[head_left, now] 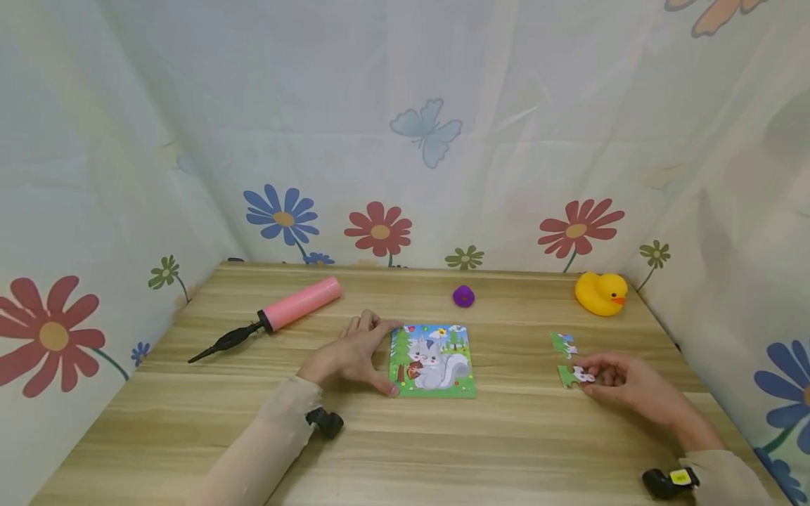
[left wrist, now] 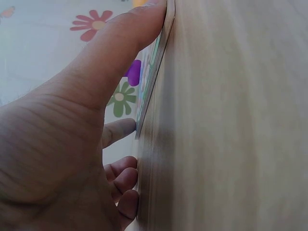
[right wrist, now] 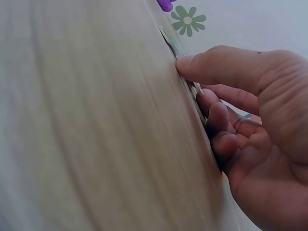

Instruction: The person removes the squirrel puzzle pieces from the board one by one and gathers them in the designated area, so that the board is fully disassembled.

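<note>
Spread left grip (head_left: 351,356) touches squirrel puzzle (head_left: 434,364) from the left; right grip (head_left: 628,388) pinches piece (head_left: 571,377).

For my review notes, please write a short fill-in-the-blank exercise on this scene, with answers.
The left hand touches a board whose pictured animal is a ____.
The right hand touches a puzzle piece.
The yellow toy farther back is a ____.
The pump has a ____ barrel.
Missing words: squirrel; duck; pink.
</note>
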Tool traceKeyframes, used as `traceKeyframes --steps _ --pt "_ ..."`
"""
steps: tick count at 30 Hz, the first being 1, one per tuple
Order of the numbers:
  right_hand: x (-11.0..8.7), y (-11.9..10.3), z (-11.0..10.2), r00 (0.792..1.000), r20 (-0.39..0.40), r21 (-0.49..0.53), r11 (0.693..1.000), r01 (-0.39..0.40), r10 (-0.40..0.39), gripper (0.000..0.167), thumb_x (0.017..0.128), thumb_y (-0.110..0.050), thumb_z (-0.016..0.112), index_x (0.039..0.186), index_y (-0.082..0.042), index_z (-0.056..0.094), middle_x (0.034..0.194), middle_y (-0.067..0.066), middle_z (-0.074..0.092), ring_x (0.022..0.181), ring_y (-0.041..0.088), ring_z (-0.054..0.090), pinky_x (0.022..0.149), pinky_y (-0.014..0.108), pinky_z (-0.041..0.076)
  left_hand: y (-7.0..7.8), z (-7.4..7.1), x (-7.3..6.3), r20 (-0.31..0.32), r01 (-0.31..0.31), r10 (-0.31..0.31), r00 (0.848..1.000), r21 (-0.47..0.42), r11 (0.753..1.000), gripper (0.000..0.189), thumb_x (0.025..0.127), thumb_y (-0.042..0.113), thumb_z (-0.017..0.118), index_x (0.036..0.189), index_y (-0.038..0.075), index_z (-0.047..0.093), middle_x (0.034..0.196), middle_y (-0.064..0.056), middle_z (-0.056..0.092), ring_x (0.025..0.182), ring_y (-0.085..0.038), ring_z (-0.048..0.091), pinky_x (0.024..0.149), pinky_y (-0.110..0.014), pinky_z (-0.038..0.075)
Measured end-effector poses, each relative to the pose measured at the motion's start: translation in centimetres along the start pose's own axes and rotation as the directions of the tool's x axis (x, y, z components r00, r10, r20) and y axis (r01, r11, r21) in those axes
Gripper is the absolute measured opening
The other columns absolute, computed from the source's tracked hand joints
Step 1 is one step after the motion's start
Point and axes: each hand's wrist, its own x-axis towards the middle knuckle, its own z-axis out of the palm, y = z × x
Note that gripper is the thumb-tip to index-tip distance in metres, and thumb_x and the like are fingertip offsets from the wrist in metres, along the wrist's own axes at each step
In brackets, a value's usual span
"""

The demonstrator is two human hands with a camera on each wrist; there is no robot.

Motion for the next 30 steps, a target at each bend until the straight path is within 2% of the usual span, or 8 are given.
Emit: traceKeyframes --steps 8,19,30 --pt "0.07 0.07 -0.03 1.0 0.015 0.002 1.0 -0.009 0.009 0.042 0.102 -0.014 0.082 0.143 -0.005 0.073 0.109 0.008 0.067 0.084 0.016 0.058 0.071 0.026 0.051 0.15 -0.2 0.06 0.003 0.009 -0.009 1.0 -0.003 1.0 0.128 0.07 0.062 0.103 0.173 0.023 0.037 0.148 -0.015 0.038 0.129 -0.034 0.037 0.112 -0.056 0.038" --pt "0.08 0.12 -0.15 1.0 0.027 0.021 1.0 0.009 -0.01 0.044 0.102 -0.012 0.082 0.144 -0.003 0.071 0.113 0.01 0.067 0.084 0.017 0.059 0.072 0.026 0.051 0.39 -0.22 -0.07 0.001 0.021 -0.021 1.0 0.002 1.0 0.127 0.07 0.063 0.103 0.172 0.026 0.038 0.146 -0.013 0.039 0.128 -0.032 0.037 0.107 -0.051 0.039" --pt "0.04 -0.17 -0.1 1.0 0.024 0.016 1.0 0.004 -0.004 0.045 0.102 -0.013 0.083 0.144 -0.002 0.07 0.114 0.011 0.066 0.085 0.017 0.058 0.072 0.026 0.05 0.45 -0.18 0.01 0.009 0.031 -0.031 0.999 0.01 0.999 0.127 0.07 0.063 0.103 0.173 0.029 0.037 0.148 -0.012 0.038 0.13 -0.032 0.036 0.108 -0.051 0.038"
